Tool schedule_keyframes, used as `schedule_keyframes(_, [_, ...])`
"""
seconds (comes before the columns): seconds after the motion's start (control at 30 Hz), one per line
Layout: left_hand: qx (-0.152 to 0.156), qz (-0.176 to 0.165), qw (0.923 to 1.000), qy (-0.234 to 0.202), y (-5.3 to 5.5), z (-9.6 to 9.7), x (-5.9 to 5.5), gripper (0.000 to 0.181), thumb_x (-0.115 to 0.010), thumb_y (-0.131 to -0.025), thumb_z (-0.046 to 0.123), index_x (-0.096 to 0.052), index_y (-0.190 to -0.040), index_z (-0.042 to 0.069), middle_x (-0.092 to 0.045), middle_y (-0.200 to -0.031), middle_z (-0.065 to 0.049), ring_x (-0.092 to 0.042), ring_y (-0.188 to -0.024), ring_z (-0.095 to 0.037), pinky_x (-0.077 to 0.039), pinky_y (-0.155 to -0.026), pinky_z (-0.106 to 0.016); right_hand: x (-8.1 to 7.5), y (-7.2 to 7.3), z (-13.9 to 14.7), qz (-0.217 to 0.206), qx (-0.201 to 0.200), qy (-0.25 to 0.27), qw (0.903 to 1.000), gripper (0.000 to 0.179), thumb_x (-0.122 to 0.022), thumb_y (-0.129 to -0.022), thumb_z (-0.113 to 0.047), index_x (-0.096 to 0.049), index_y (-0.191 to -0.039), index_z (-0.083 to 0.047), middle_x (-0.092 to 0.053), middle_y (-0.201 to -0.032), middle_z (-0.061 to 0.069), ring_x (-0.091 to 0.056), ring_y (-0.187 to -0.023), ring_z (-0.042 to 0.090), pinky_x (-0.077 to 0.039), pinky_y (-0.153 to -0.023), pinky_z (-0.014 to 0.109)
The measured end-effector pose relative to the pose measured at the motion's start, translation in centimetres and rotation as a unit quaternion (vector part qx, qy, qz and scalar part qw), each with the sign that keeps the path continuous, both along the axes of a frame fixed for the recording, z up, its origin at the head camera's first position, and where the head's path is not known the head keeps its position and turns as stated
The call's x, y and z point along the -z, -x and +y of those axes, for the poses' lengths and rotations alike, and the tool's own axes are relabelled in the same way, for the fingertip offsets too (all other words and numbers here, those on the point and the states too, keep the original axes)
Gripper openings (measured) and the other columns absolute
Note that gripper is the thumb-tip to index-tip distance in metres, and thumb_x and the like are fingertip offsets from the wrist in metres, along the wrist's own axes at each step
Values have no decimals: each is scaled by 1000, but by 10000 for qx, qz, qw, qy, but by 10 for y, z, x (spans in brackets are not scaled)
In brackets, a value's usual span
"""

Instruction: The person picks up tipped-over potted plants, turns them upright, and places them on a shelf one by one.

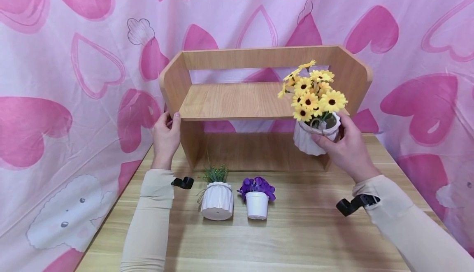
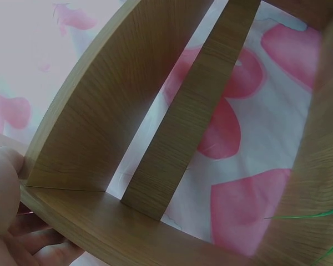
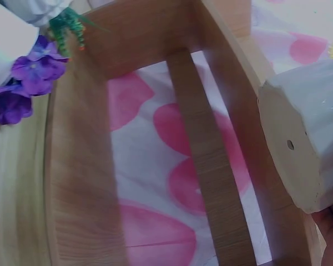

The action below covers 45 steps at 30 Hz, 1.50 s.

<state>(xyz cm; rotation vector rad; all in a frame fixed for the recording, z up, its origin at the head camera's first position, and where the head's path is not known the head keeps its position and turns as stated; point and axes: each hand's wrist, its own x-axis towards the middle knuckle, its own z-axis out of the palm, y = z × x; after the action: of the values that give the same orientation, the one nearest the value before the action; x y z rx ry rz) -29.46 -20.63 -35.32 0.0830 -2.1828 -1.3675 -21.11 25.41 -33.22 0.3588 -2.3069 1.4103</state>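
In the head view my right hand (image 1: 348,148) grips a white fluted pot of yellow flowers (image 1: 311,134), thumb over its front rim. The pot is raised in front of the right part of a wooden shelf (image 1: 229,101). Its underside with a small hole faces the right wrist camera, where the raised pot (image 3: 299,138) overlaps the shelf board's edge. My left hand (image 1: 166,136) holds the shelf's left side panel at middle-board height. The left wrist view has the thumb on one side of the panel edge (image 2: 30,172) and the fingers curled behind it.
A white fluted pot with green sprigs (image 1: 217,200) and a small white pot of purple flowers (image 1: 256,204) lie tipped on the wooden table (image 1: 296,239), before the shelf. Pink heart-patterned cloth (image 1: 237,12) hangs behind and at both sides.
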Motion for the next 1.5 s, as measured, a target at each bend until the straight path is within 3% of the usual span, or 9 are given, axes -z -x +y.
schedule_keyframes(0.3, [-25,-74,9999,70,0,-1,-2,56,-56,-111,41,-61,-151,3,-66,-148,-24,-68,-134,-37,-56,-116,-50,-19,11,-2,-205,421,63,9989,77,-81,-97,-19,-41,-162,-9,-56,-155,16,-58,-126,4,-51,-101,6])
schedule_keyframes(0.47, [17,-15,10000,38,0,-1,-1,55,-56,-111,39,-60,-151,1,-66,-148,-24,-68,-135,-38,-55,-116,-51,-27,17,-1,-304,605,29,9977,77,-80,-98,-26,-41,-163,-13,-55,-156,11,-57,-130,9,-52,-107,11])
schedule_keyframes(0.57, [16,-45,10000,15,0,-1,0,55,-56,-111,39,-59,-152,2,-65,-149,-24,-67,-136,-38,-54,-117,-51,-32,23,-1,-472,751,-29,9961,79,-80,-99,-33,-40,-164,-15,-54,-157,9,-56,-133,13,-53,-113,21])
schedule_keyframes(0.73, [27,-9,10000,-4,1,-1,1,55,-56,-111,39,-60,-152,2,-66,-149,-24,-67,-135,-37,-54,-117,-51,-37,35,0,-712,804,13,9942,83,-79,-98,-40,-37,-166,-15,-51,-160,11,-53,-140,25,-50,-122,49])
schedule_keyframes(0.8, [19,12,10000,13,1,-1,2,54,-56,-111,39,-60,-151,2,-66,-148,-24,-68,-135,-37,-55,-117,-51,-38,39,0,-754,801,48,9939,84,-78,-99,-42,-36,-166,-14,-50,-160,12,-52,-141,27,-49,-123,54])
schedule_keyframes(1.0, [-4,-3,10000,63,1,-1,1,55,-56,-111,40,-60,-151,2,-66,-149,-24,-67,-136,-37,-54,-117,-51,-40,49,-1,-699,948,-43,9930,82,-75,-100,-47,-39,-165,-11,-54,-157,13,-53,-134,24,-51,-120,48])
schedule_keyframes(1.23, [-3,16,10000,10,1,-1,2,54,-56,-111,38,-61,-150,2,-66,-148,-24,-68,-134,-38,-55,-116,-52,-45,61,-3,-769,976,-130,9922,86,-75,-98,-53,-40,-164,-10,-54,-157,16,-54,-138,30,-48,-122,56])
schedule_keyframes(1.5, [-9,69,10000,54,2,-1,3,54,-56,-111,39,-62,-149,1,-67,-146,-24,-69,-133,-38,-55,-116,-51,-48,72,-3,-838,1005,-190,9912,90,-75,-97,-56,-38,-164,-8,-52,-159,19,-52,-141,33,-45,-124,57])
